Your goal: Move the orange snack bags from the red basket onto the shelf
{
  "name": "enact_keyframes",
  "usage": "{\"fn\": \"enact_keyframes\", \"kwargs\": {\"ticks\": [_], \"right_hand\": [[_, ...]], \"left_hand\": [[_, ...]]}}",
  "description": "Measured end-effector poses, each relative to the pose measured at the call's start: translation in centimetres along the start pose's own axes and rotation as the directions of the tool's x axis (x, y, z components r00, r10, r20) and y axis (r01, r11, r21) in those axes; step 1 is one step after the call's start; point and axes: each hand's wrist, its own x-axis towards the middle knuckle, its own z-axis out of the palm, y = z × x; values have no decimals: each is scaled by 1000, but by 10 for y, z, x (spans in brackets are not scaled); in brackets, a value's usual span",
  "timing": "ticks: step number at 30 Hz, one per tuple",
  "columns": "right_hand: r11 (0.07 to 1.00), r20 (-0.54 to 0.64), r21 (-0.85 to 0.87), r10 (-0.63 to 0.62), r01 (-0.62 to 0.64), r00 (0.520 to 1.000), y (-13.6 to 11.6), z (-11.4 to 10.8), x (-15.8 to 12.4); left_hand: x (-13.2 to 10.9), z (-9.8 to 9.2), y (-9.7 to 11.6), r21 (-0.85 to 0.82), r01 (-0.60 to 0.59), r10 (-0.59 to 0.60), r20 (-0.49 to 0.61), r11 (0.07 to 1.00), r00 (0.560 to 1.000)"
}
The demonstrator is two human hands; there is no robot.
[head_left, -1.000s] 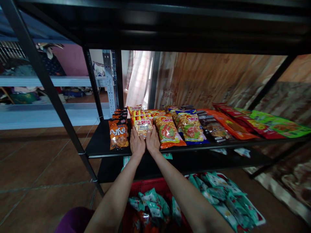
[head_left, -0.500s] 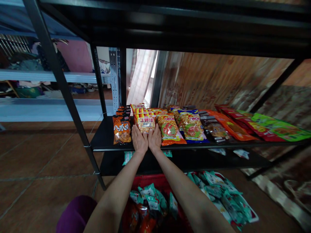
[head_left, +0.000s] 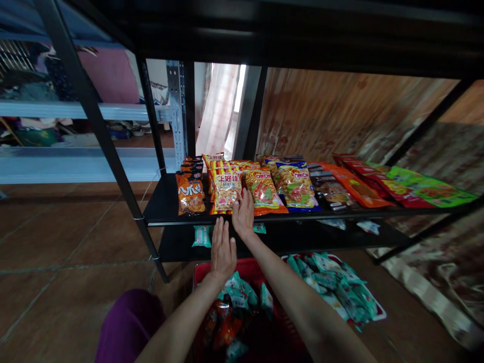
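Observation:
A yellow and red snack bag (head_left: 226, 189) stands at the front of a row on the black shelf (head_left: 159, 209). My right hand (head_left: 243, 214) is open, its fingertips at the lower right edge of that bag, close to an orange-edged noodle-snack bag (head_left: 263, 190). Below the shelf's front edge, my left hand (head_left: 223, 249) hangs open with fingers stretched out, apart from the bags and above a red basket (head_left: 257, 264). An orange and black snack bag (head_left: 191, 194) stands left of the yellow one.
Blue-edged bags (head_left: 297, 186), dark brown bags (head_left: 333, 189) and green bags (head_left: 427, 186) continue along the shelf to the right. Teal packets fill a white-rimmed basket (head_left: 380, 315) on the floor. One teal packet (head_left: 202, 236) lies on the lower shelf. A black post (head_left: 102, 146) rises at left.
My left hand has drawn back and down from the yellow and red bag. My right hand has shifted slightly to the bag's right edge, uncovering its front. The view has tilted down a little.

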Motion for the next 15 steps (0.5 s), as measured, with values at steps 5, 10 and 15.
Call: {"fn": "enact_keyframes", "kwargs": {"ticks": [5, 10, 15], "right_hand": [[977, 29, 13, -212, 212, 977, -14, -14, -23], [926, 155, 104, -376, 363, 914, -50, -12, -35], [935, 204, 218, -323, 279, 924, -85, 17, -31]], "left_hand": [[-20, -12, -10, 9, 13, -13, 3, 1000, 1000], [3, -51, -30, 25, 48, -41, -232, 999, 972], [55, -87, -64, -6, 251, -233, -394, 968, 889]]}}
